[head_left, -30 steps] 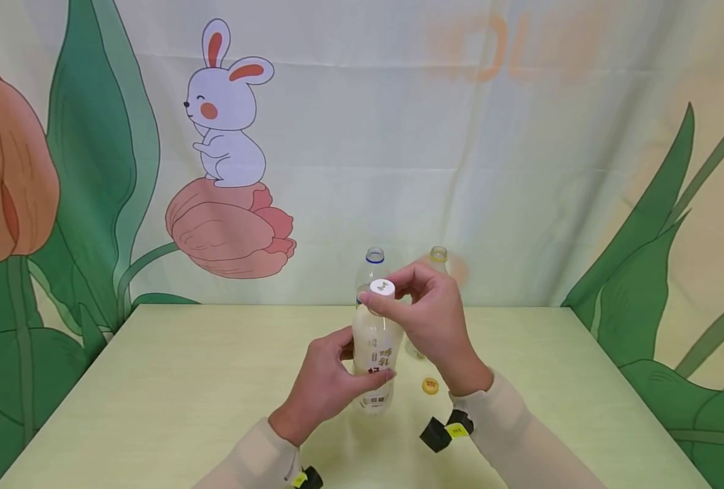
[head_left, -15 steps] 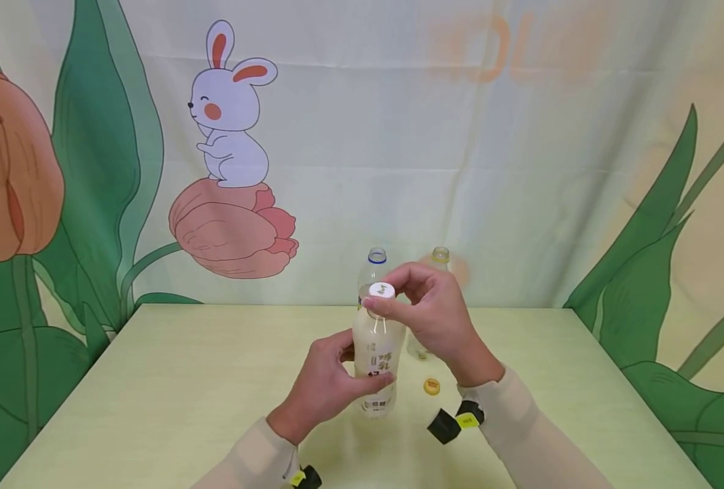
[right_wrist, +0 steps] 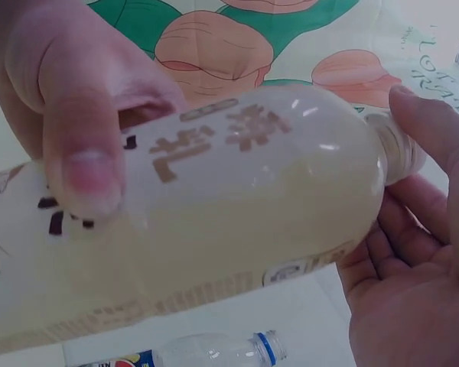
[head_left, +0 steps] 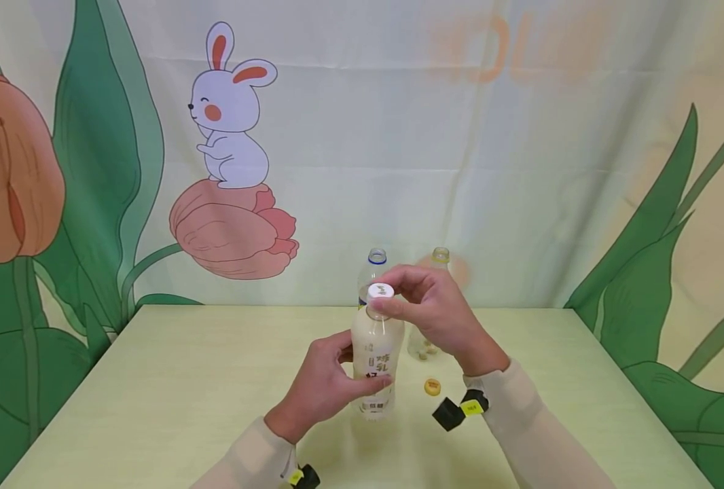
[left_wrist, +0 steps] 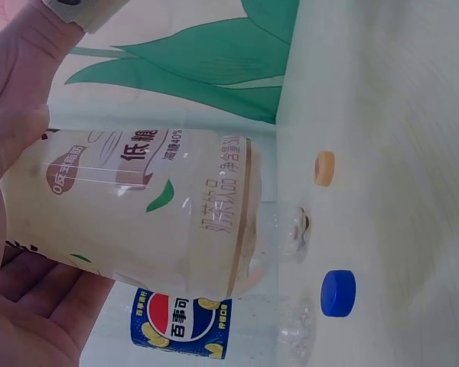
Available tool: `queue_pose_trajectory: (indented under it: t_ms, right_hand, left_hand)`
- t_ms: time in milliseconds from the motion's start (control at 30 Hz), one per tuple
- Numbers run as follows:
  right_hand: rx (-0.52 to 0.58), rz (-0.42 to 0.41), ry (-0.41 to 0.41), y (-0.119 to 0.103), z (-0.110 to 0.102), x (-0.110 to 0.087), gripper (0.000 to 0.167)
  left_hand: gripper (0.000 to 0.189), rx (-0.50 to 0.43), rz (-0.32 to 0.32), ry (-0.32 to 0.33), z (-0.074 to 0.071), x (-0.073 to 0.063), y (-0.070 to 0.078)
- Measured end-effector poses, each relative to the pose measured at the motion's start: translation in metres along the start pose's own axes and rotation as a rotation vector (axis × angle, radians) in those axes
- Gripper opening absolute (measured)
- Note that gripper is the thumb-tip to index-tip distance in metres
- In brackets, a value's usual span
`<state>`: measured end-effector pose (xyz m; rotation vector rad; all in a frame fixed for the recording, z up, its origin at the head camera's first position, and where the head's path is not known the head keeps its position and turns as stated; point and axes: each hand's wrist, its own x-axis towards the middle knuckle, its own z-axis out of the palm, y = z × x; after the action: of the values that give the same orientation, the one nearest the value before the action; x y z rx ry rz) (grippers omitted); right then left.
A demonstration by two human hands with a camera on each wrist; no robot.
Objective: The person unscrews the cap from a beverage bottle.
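My left hand (head_left: 322, 380) grips the body of a milk tea bottle (head_left: 375, 343), filled with a pale cream liquid and held roughly upright. On its neck is a white cap (head_left: 380, 291), which my right hand (head_left: 440, 311) pinches between thumb and fingers. In the left wrist view the printed label of the milk tea bottle (left_wrist: 138, 199) shows large, its base above the tabletop. The left thumb (right_wrist: 88, 153) lies across the label in the right wrist view, while the right hand (right_wrist: 421, 283) is at the neck end.
Behind the held bottle stand two uncapped clear bottles, one with a blue neck ring (head_left: 377, 257) and a Pepsi label (left_wrist: 180, 325), the other with a yellow ring (head_left: 440, 255). A yellow cap (head_left: 432, 387) and a blue cap (left_wrist: 338, 293) lie on the table (head_left: 215, 380).
The right wrist has swung slightly to the right while its fingers stay on the cap. The print on the cap's top has turned. The left hand keeps its grip almost in place.
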<state>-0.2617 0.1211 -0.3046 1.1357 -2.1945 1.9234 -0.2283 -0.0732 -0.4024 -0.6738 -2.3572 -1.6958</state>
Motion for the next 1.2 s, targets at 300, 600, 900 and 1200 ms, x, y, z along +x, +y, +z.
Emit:
queue_pose_trajectory:
  t_ms: [300, 600, 900, 1200]
  right_hand:
    - [-0.017, 0.019, -0.163, 0.0, -0.012, -0.001, 0.026]
    - [-0.004, 0.053, -0.117, 0.001, -0.012, -0.005, 0.038]
    - [-0.003, 0.074, 0.292, -0.009, 0.013, -0.009, 0.027]
    - [-0.098, 0.087, 0.429, -0.014, 0.027, -0.012, 0.032]
  left_hand:
    - [0.041, -0.025, 0.009, -0.024, 0.001, 0.001, 0.001]
    - [0.041, 0.018, 0.026, 0.0, 0.001, 0.002, 0.0]
    - [0.041, 0.029, 0.011, 0.032, 0.004, 0.002, 0.002]
    - [0.041, 0.037, 0.012, 0.038, 0.007, 0.002, 0.002]
